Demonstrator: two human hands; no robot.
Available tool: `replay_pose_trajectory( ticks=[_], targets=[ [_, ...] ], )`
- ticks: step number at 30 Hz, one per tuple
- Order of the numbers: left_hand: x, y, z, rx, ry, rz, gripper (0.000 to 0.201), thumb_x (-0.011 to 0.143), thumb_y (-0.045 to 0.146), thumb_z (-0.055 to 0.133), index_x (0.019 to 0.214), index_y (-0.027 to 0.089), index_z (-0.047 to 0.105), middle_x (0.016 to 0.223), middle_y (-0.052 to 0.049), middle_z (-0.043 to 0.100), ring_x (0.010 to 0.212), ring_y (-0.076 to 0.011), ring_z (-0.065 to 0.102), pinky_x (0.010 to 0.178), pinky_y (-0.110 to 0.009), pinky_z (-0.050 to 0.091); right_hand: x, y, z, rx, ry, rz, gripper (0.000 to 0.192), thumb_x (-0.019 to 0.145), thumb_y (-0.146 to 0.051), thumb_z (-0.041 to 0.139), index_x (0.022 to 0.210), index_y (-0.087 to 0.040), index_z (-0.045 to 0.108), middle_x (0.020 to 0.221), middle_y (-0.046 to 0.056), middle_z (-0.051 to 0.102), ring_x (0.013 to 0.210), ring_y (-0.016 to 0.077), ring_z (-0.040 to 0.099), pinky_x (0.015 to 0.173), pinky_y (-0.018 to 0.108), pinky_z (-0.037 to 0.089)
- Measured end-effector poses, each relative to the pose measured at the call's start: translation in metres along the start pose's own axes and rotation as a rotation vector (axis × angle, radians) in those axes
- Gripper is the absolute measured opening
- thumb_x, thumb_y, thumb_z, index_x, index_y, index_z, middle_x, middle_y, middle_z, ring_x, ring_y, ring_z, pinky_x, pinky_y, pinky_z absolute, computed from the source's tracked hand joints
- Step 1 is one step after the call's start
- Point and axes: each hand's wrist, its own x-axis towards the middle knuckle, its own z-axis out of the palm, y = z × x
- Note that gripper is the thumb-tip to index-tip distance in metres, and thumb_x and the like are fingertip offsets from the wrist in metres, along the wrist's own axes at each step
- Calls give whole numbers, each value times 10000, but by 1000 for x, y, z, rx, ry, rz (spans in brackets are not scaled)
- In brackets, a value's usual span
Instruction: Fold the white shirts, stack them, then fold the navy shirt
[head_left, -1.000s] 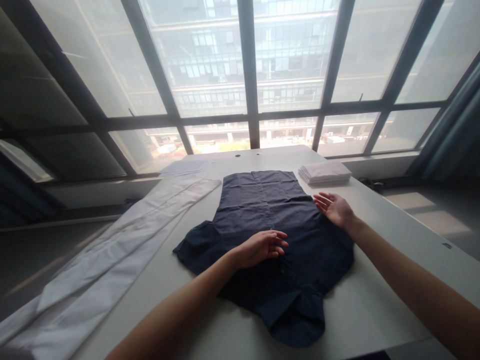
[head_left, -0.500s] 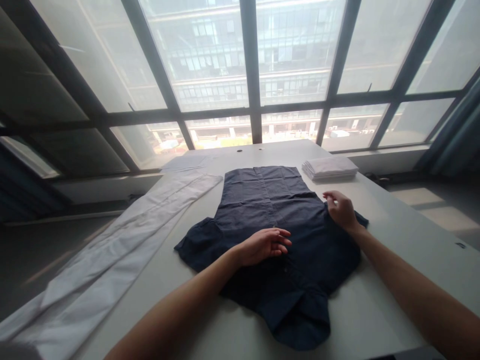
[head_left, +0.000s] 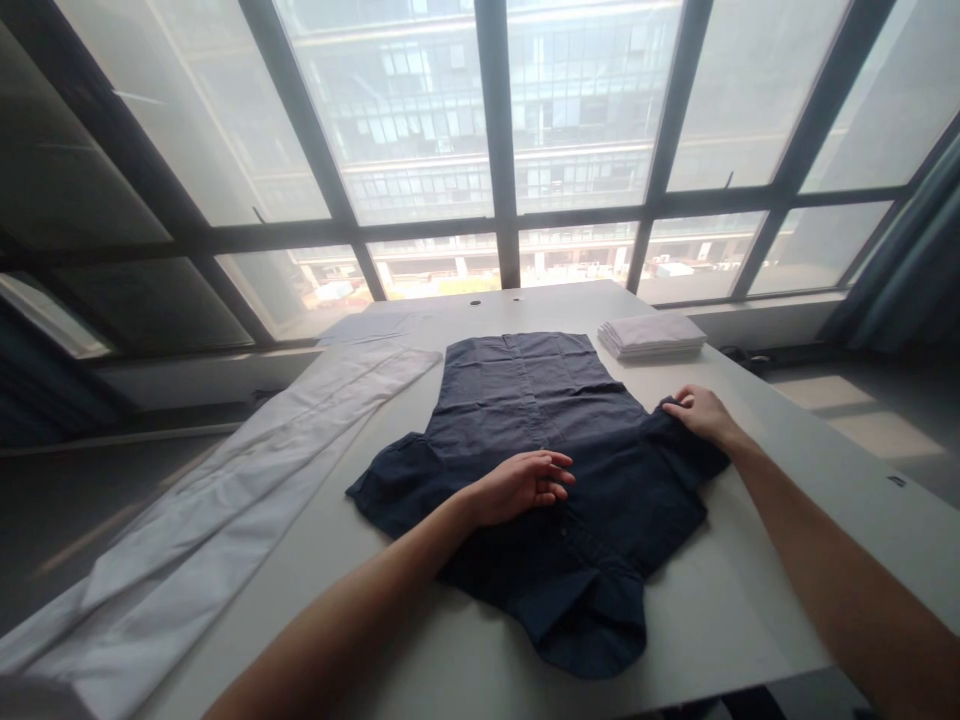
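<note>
A dark navy short-sleeved shirt (head_left: 517,400) lies spread on the white table (head_left: 795,560), its collar end toward me and its hem toward the window. Over the middle of the shirt is my left hand (head_left: 521,487), fingers loosely curled and apart, with nothing in it; whether it touches the cloth I cannot tell. At the right sleeve, my right hand (head_left: 699,412) pinches the sleeve's edge between thumb and fingers. The left sleeve (head_left: 394,480) lies out flat on the table.
Long white cloth (head_left: 247,480) with creases runs along the table's left side. A folded white stack of cloth (head_left: 651,336) sits at the far right. Behind the table stand tall windows with dark frames (head_left: 504,150), and a blue-grey curtain (head_left: 892,270) hangs at the right.
My right hand has moved slightly right and now grips the sleeve, which is drawn outward. My left hand stays nearly in place over the shirt.
</note>
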Motion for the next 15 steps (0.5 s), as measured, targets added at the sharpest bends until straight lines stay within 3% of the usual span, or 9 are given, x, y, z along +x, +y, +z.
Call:
replay_pose_trajectory(
  ticks=[4,6,9,11,13,15],
  targets=[
    [0,1,1,4,13,0,373,855,332,765,1169,142,697,1091,-125,709,862,-172,687,813,-292,508,-4,-5,-6,292,-57,-81,369,690,-305,769,1032,-206,670,784,74,746,757,249,699,691,348,552],
    [0,0,0,3,6,3,374,855,336,764,1169,143,697,1091,-125,710,864,-172,687,814,-291,505,-4,-5,-4,297,-24,-120,406,678,-281,773,1066,-204,680,807,72,745,800,253,701,786,388,563],
    [1,-1,-1,-2,-4,4,366,863,336,753,1171,146,697,1091,-120,710,861,-168,687,809,-286,504,-3,-5,2,183,79,-77,311,680,-298,761,967,-200,693,826,87,740,817,269,698,870,461,559],
    [2,-1,-1,0,0,3,363,862,330,752,1170,147,697,1092,-118,709,857,-167,687,802,-283,506,-5,-12,6,176,237,-38,183,730,-308,703,880,-203,687,890,118,744,891,295,699,919,496,546],
    [1,-1,-1,2,4,2,368,859,330,755,1172,146,695,1095,-118,707,856,-167,688,798,-280,509,-10,-26,10,336,378,-25,108,786,-289,634,842,-210,683,957,129,742,970,302,694,956,500,539],
    [1,0,0,3,1,-2,374,861,334,755,1177,145,691,1096,-120,704,860,-168,687,802,-279,510,-20,-46,17,648,310,-14,106,830,-280,607,858,-221,689,984,110,744,991,281,698,957,481,555]
  ],
)
